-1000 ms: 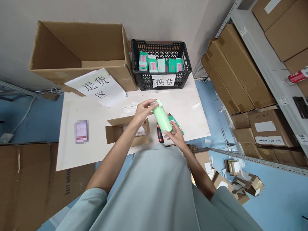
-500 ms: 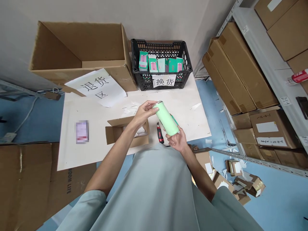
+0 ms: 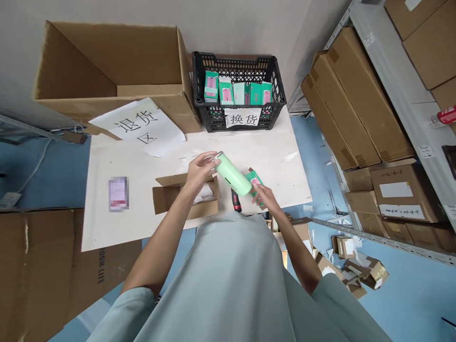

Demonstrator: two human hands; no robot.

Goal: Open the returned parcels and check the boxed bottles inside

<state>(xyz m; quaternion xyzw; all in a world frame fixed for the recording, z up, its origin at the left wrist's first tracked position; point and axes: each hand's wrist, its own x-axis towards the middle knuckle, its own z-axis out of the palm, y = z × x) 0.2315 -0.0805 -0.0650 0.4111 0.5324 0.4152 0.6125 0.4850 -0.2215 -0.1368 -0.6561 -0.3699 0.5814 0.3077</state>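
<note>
A light green tumbler (image 3: 233, 176) with a metallic rim hangs tilted above the table, its rim toward the upper left. My left hand (image 3: 200, 173) is closed round the rim end, thumb on the near side. At the base end, my right hand (image 3: 266, 197) has its fingertips against the bottom edge. Under that hand lies a green box (image 3: 255, 178) with a pink picture, partly covered. A red and black utility knife (image 3: 235, 201) lies below the tumbler, its upper end hidden. An opened small cardboard box (image 3: 203, 209) with white packing inside sits below my left hand.
At the back stand a large open carton (image 3: 135, 92) with a paper sign (image 3: 142, 126) and a black crate (image 3: 235, 124) holding several green boxes. A blurred purple item (image 3: 118, 194) lies on the table's left. Shelves with cartons (image 3: 399, 190) line the right side.
The tumbler and my left hand have moved left, uncovering more of the green box. My right hand has shifted slightly up and right, turning to the base edge.
</note>
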